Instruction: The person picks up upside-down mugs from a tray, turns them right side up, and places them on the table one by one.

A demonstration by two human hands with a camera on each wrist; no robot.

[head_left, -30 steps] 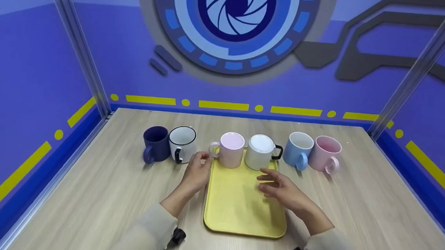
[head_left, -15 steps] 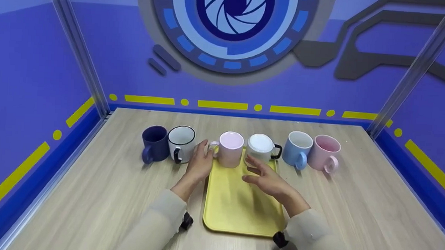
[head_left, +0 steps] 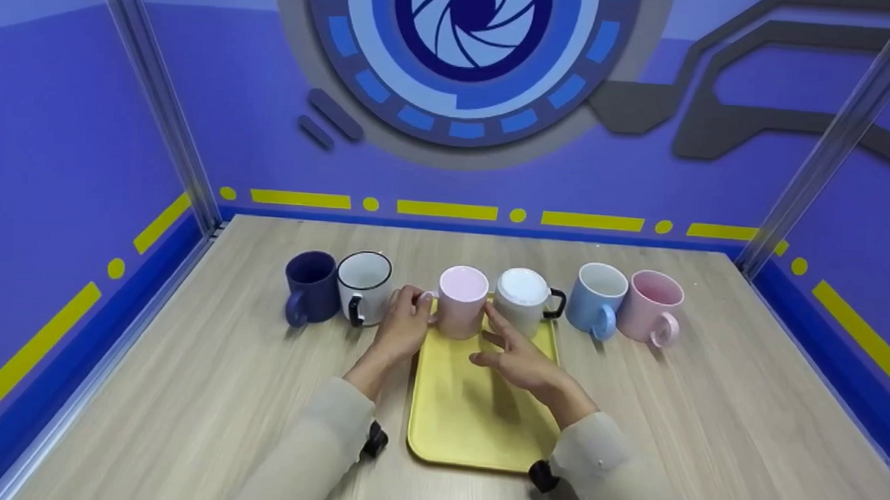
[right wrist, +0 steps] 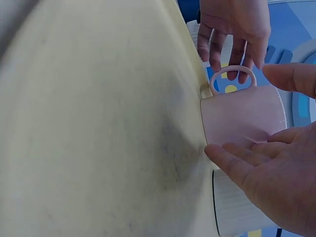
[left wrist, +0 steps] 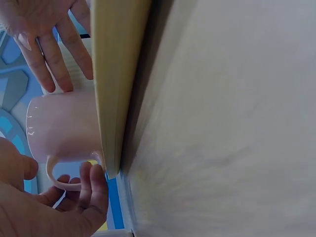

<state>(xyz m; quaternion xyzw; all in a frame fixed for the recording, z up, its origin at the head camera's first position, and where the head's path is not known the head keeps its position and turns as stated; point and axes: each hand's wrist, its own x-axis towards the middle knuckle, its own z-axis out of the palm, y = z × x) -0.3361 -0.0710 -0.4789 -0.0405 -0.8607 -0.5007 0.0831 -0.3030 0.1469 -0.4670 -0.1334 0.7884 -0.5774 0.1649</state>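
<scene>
An upside-down pale pink mug (head_left: pixel 461 311) stands at the far end of the yellow tray (head_left: pixel 475 424), its handle pointing left. My left hand (head_left: pixel 402 327) has its fingers curled around that handle (left wrist: pixel 52 174), while the thumb is held off to the side. From the right, my right hand (head_left: pixel 519 362) lays its extended fingers along the side of the pink mug, thumb spread away. Partly behind those fingers is a white mug (head_left: pixel 522 291), also upside down on the tray, with its black handle to the right.
Left of the tray a navy mug (head_left: pixel 312 289) and a white mug with a black rim (head_left: pixel 366 284) stand upright side by side. On the right are a light blue mug (head_left: pixel 597 302) and a pink mug (head_left: pixel 649 308), both upright. A blue wall (head_left: pixel 447 194) closes off the back.
My right hand has moved left across the tray, past the front of the white mug, to the pale pink mug. My left hand has moved in to the handle, its fingers now around it.
</scene>
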